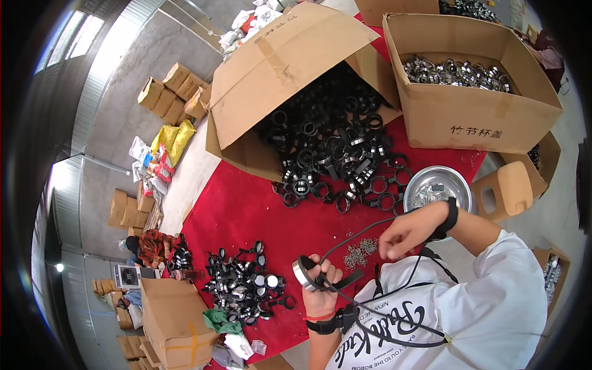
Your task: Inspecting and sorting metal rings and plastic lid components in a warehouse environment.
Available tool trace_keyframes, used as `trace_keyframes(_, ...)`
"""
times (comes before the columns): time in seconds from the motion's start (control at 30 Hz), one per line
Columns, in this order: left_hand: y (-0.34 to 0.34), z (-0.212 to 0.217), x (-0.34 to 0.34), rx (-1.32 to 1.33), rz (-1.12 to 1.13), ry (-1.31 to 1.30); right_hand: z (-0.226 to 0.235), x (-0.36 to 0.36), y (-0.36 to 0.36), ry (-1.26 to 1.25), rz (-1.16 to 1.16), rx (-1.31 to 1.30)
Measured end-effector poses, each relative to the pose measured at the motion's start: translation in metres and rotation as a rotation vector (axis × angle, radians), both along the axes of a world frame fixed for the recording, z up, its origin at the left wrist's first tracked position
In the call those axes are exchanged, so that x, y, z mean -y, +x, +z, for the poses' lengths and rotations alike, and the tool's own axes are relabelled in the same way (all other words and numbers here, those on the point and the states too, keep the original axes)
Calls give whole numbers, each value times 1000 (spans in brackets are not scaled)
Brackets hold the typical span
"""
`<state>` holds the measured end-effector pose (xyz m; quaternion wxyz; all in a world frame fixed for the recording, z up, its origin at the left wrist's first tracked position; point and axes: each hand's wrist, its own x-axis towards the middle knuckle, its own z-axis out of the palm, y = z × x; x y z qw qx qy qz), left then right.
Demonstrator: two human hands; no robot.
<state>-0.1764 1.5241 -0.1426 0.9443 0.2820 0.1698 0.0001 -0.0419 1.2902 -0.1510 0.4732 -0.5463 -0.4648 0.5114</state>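
Observation:
My left hand (328,288) is wrapped round a black cup lid (303,275) with a shiny silver band and a black strap-like handle, held low over the red cloth. My right hand (407,234) is curled, thumb and fingertips drawn together, beside a small heap of tiny metal pieces (360,254). Whatever it pinches, if anything, is hidden or too small to name. Just beyond that hand a steel bowl (465,185) holds small clear or silvery parts. Thin black cables (353,239) run between my two wrists.
Black rings and lids (333,157) spill from a large tipped carton (265,80). Another carton (475,117) holds silver rings. More black lids (240,290) are heaped at left on the red cloth (234,203). An orange plastic jug (505,191) stands right; another person (154,246) sits far left.

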Motion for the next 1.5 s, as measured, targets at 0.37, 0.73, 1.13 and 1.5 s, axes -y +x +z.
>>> trace_keyframes(0.37,-8,-14,-21,-40,85,-138,24,123,83,1118,-1183,-627)
trace_keyframes(0.73,50,-1,-1,-48,-56,104,-3,35,41,100,-864,144)
trace_keyframes(1.13,64,31,9,177,-200,251,15,-21,-40,264,-109,224)
trace_keyframes(1.5,0,42,34,208,-343,1031,18,-54,-32,148,-1121,318)
